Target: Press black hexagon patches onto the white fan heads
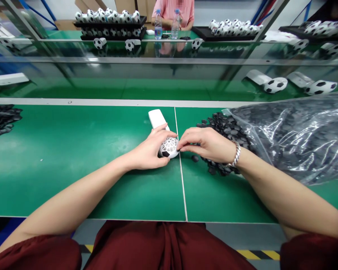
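Observation:
A white plastic part [169, 145] with a football-patterned round head and a flat white handle [157, 117] lies on the green table. My left hand [150, 150] grips the round head from the left, thumb at the near side and fingers over the far side. One black panel shows in the head's lower left; the rest of the visible face is white latticework. At the head's right edge, my right hand [201, 143] pinches a small black piece [178, 150], mostly covered by the fingertips. Just below that hand lies a loose black piece [195, 158].
Right of centre is a heap of black pieces [233, 131] beside a large clear bag [304, 138] full of them. Another heap [1, 120] lies far left. Football-headed parts [275, 85] rest on the green belt [146, 82] beyond. A person [173, 13] sits opposite, near loaded trays [109, 32].

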Action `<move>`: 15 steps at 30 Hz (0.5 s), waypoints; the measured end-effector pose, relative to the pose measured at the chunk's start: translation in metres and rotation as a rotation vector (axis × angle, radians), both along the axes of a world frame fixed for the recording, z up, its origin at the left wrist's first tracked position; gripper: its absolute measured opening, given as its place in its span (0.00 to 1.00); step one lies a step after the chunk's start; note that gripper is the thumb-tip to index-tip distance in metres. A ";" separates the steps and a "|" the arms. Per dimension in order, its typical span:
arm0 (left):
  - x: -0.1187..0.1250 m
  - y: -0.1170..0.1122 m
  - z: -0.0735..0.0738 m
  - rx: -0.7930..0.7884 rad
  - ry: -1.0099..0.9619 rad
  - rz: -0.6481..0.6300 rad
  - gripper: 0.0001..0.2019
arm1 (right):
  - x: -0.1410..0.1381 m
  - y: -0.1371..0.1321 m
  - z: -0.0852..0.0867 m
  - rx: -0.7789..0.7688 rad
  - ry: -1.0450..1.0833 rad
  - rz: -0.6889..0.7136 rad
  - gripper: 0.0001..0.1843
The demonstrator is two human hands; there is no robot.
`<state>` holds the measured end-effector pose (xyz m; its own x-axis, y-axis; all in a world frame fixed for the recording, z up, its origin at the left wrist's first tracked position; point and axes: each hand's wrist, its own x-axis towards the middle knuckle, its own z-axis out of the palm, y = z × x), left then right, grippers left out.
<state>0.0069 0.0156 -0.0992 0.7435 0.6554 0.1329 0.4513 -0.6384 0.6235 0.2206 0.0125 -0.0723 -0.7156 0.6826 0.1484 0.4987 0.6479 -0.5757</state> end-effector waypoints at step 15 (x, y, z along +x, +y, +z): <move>0.010 -0.007 -0.003 -0.037 -0.093 0.133 0.19 | -0.010 0.001 -0.019 0.042 0.145 0.051 0.05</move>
<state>0.0170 0.0090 -0.1021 0.6353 0.7530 0.1714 0.4695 -0.5528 0.6885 0.2108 0.0131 -0.0917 -0.7180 0.6372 0.2801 0.3782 0.6950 -0.6115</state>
